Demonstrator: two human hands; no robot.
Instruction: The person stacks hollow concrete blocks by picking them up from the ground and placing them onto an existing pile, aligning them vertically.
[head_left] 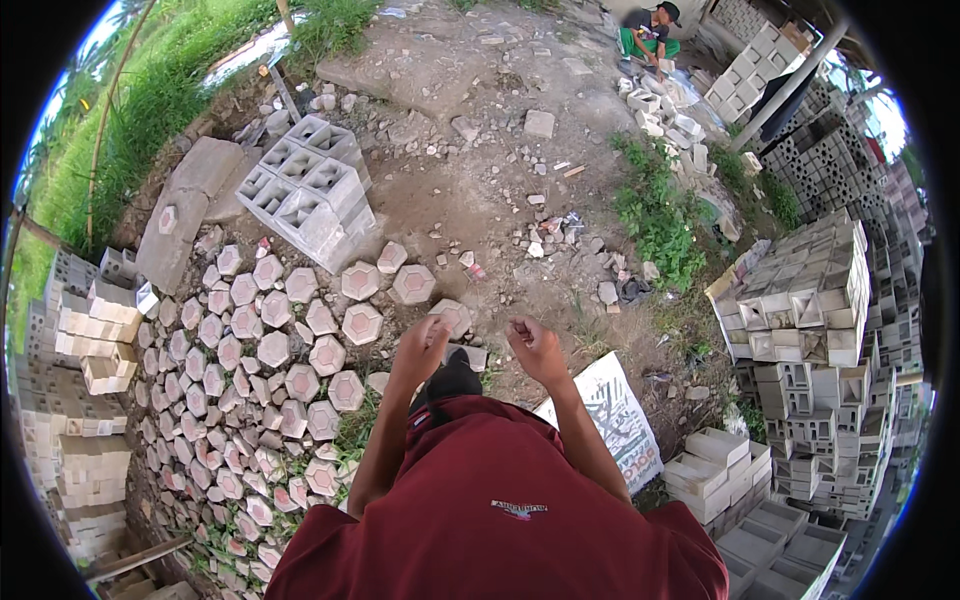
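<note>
Both forearms reach forward, one on each side of my dark red shirt. My left hand (424, 345) is loosely curled, with nothing seen in it. Just beyond its knuckles lies a hexagonal paver (454, 318), grey with a reddish centre, which appears to rest on the ground. My right hand (535, 347) is curled into a fist over bare dirt, and no object shows in it. Its palm side is hidden. Between the hands, a dark shoe (457, 362) shows beside a grey slab piece (474, 357). More hexagonal pavers (362, 324) lie to the left.
Hollow concrete blocks (322, 190) stand stacked ahead on the left. Other block stacks (800, 300) rise on the right. A white printed sack (612, 415) lies right of my body. Rubble (555, 230) and weeds (660, 215) cover ground ahead. Another person (650, 38) crouches far right.
</note>
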